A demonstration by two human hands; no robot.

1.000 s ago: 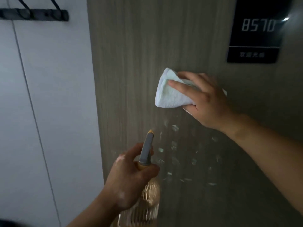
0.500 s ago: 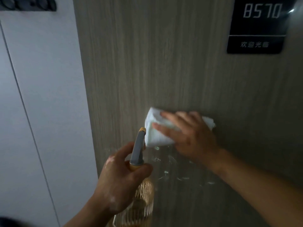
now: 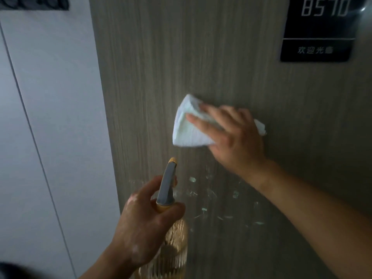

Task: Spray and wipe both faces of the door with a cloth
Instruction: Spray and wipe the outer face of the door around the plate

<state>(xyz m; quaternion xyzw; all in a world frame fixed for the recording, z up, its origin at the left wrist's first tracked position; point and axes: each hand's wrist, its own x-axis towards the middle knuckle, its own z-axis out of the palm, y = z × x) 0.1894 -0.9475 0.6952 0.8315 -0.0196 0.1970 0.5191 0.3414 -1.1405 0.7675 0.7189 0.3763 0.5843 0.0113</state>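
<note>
A black plate (image 3: 318,29) on the door (image 3: 161,67) reads "8570" above "欢迎光临". The right hand (image 3: 235,141) presses a white cloth (image 3: 187,131) flat against the wood-grain door, fingers straight, below and left of the plate. The left hand (image 3: 145,228) grips a spray bottle (image 3: 167,188), its base cut off at the bottom edge. Droplets (image 3: 203,210) spot the door beside it. To the left, a pale wall (image 3: 50,97) carries what may be a hook rack (image 3: 34,3), blurred and cropped.
</note>
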